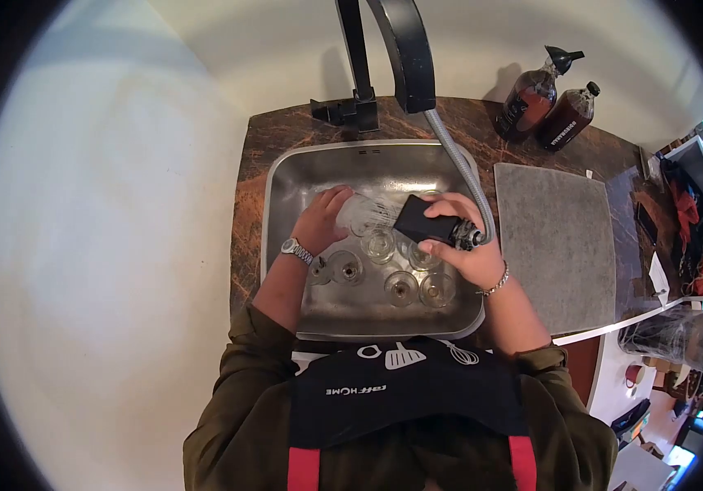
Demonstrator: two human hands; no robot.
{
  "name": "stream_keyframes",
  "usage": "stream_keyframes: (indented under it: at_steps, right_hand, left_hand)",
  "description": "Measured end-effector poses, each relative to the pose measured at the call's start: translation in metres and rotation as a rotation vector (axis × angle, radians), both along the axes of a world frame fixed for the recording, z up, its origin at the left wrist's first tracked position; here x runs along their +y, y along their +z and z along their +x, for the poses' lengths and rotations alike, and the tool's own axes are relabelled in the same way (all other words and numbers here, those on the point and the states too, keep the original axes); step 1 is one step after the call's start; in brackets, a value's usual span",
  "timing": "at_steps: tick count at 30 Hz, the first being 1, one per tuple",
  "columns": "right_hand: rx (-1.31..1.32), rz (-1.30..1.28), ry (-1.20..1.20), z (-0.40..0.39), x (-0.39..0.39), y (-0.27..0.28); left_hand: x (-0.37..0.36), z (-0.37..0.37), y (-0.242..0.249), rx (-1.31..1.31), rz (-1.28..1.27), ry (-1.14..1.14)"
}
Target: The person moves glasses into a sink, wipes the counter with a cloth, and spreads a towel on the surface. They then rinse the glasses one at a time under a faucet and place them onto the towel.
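My right hand (470, 241) grips the black spray head (423, 219) of the tap, its metal hose running up behind the hand. Fine jets of water leave the head toward the left. They strike a clear glass (358, 214), which my left hand (323, 222) holds tilted over the sink (286, 176), fingers curled round its far side. Below the hands, several clear glasses stand on the sink floor, among them a glass (379, 245) near the middle, a glass (401, 288) toward the front and a glass (347, 268) at the left.
The black tap (413, 65) arches over the sink's back edge. Two dark bottles, a pump bottle (529, 98) and a capped bottle (567, 119), stand at the back right. A grey drying mat (556, 245) covers the counter (249, 176) right of the sink. A white wall borders the left.
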State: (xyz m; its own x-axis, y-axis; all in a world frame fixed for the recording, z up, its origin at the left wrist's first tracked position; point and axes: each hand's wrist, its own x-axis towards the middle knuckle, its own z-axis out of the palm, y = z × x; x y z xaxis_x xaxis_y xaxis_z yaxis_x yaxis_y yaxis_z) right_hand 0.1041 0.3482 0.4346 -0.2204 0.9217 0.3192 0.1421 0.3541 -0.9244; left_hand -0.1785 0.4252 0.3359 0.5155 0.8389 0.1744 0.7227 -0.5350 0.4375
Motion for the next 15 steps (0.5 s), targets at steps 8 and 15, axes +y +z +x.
stream_keyframes:
  at_steps: [8, 15]
  right_hand:
    - [-0.039, -0.002, -0.053, 0.006, 0.002, -0.009]
    - [0.066, -0.039, 0.000, 0.001, 0.000, -0.006]
  left_hand:
    - [0.016, -0.003, 0.011, -0.311, -0.468, 0.233]
    - [0.005, -0.004, -0.005, -0.883, -1.400, 0.346]
